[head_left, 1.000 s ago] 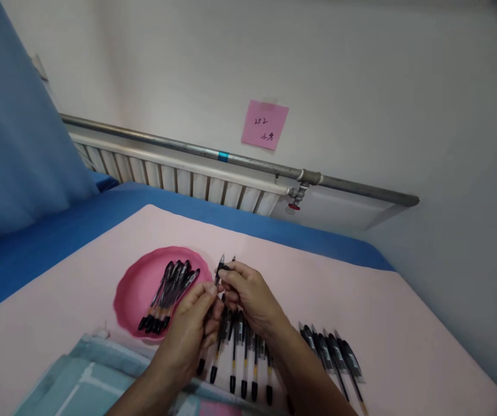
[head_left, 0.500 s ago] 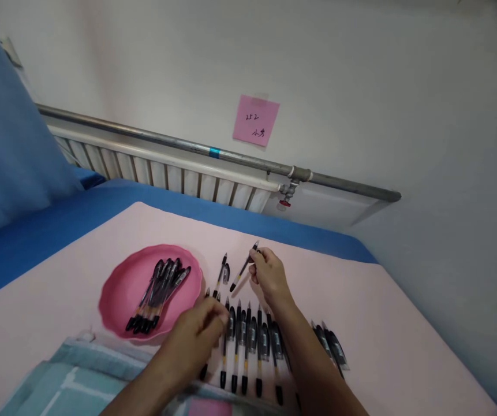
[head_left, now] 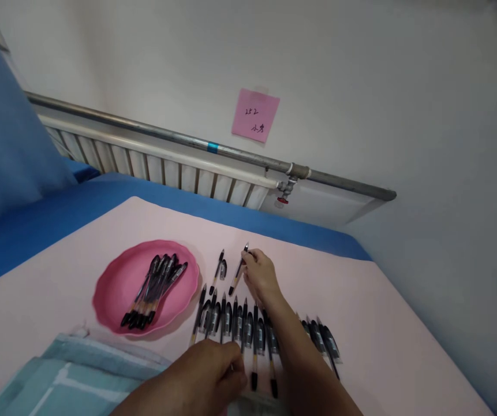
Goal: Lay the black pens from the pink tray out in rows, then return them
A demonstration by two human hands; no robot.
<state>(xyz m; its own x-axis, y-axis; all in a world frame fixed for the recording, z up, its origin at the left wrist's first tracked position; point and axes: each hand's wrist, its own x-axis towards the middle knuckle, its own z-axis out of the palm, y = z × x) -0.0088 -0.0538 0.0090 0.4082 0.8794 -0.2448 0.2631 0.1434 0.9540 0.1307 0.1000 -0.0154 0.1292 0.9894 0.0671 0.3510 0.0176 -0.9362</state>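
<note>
My right hand (head_left: 262, 278) pinches an uncapped black pen (head_left: 238, 270), tilted with its tip up and away from me, just above the pink surface. To its left lies another uncapped pen (head_left: 216, 271) with its cap (head_left: 223, 269) beside it. My left hand (head_left: 216, 370) is closed, low over the near ends of a row of uncapped pens (head_left: 255, 346); whatever its fingers hold is hidden. Loose caps (head_left: 249, 329) lie between the pens in that row. Several capped pens (head_left: 157, 289) rest in a pink scalloped plate (head_left: 107, 283) at the left.
More pens and caps (head_left: 324, 341) lie right of my right forearm. A folded teal cloth (head_left: 79, 375) sits at the near left. Behind the pink mat (head_left: 339, 289) are a blue bed edge (head_left: 231, 215), a radiator (head_left: 170, 173) and a pipe (head_left: 343, 183). A blue curtain (head_left: 10, 127) hangs at the left.
My left hand has come nearer to me, down over the near ends of the row. The pen in my right hand has shifted slightly left. The view has tilted a little.
</note>
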